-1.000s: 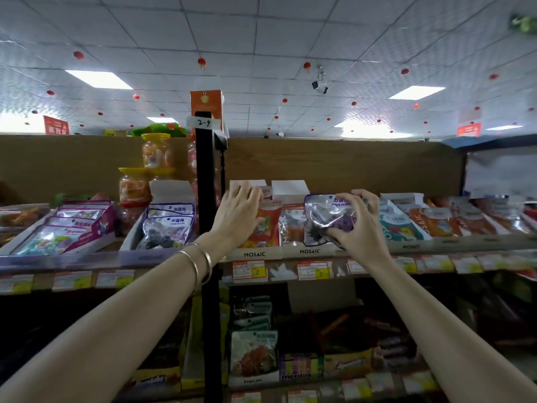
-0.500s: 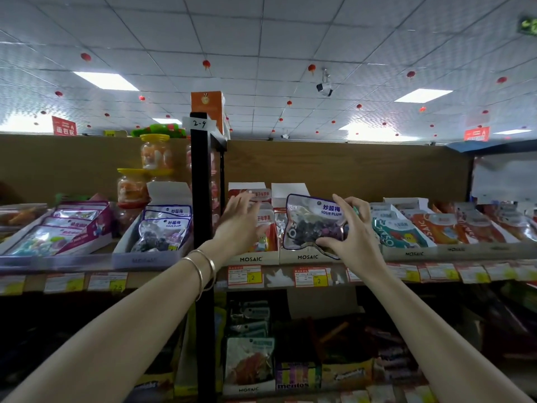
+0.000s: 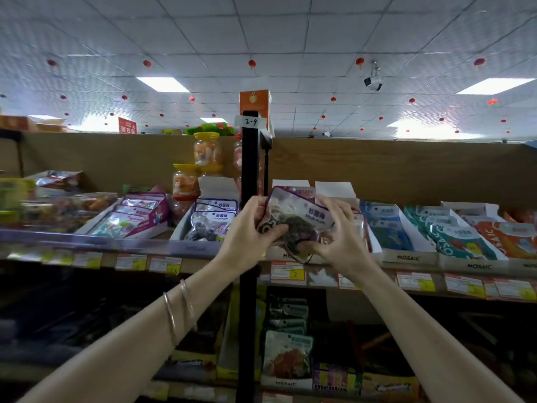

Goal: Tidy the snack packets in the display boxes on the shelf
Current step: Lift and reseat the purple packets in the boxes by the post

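The plum packet point(image 3: 296, 221), clear-fronted with a purple border and dark fruit inside, was held tilted in front of the upright post point(image 3: 249, 181), above the shelf edge point(image 3: 406, 267). Both hands gripped it: the left hand point(image 3: 250, 228) curled around its left side, the right hand point(image 3: 338, 237) pinching its lower right corner. Two bangles point(image 3: 178, 309) circled the left wrist

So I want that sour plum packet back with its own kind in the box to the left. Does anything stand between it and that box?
Yes. The black shelf upright stands between the sour plum packet, held by the left hand and right hand, and the sour plum display box. The packet must pass in front of it.
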A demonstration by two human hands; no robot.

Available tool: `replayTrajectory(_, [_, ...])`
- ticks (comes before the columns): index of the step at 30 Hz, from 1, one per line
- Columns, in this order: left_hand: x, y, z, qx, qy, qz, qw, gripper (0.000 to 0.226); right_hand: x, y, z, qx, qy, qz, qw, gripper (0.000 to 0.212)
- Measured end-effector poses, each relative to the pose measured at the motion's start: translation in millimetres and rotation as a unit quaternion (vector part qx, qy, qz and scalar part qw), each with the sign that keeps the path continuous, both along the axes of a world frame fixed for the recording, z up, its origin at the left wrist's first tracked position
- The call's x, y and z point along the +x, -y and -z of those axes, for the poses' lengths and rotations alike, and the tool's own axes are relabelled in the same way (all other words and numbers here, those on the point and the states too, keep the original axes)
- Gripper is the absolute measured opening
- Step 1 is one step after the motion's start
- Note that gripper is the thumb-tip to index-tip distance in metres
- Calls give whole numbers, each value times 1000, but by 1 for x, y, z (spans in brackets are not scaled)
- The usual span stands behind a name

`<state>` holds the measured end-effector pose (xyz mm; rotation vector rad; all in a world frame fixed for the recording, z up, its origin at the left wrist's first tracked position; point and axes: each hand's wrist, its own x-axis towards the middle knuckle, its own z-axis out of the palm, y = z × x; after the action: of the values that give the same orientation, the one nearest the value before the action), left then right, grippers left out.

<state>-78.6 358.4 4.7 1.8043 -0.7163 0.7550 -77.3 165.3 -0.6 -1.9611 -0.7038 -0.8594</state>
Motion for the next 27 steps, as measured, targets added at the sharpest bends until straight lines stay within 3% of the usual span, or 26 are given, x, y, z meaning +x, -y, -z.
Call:
replayTrajectory(3, [-13,-36,-3,-57,28,-29,998,30,6,-15,1,10,-35,-43,998,78])
replayTrajectory(7, [-15,-94,-4,-91,50,-87,991,24,14,-26,7,15,-41,-20,999,19])
replayTrajectory(8, [-11,-107,-4,-91,52,-107,989,23,16,-28,9,3,-32,-6,999,13])
replayTrajectory(14, [38,-150,-5,-99,8,-224,970,26,27,-30,22,-34,7,88,996,8])
replayTrajectory(19, [86,-153,4,8,-84,-243,966,31,39,-26,36,-104,-33,130,986,19])
replayTrajectory(23, [103,-150,10,57,-105,-222,968,30,48,-26,43,-142,-54,159,975,19])
replayTrajectory(25, [113,-154,13,137,-93,-297,940,37,51,-27,45,-146,-55,173,973,19])
replayTrajectory(27, [120,-161,16,234,-89,-383,889,44,53,-28,46,-141,-56,189,970,20])
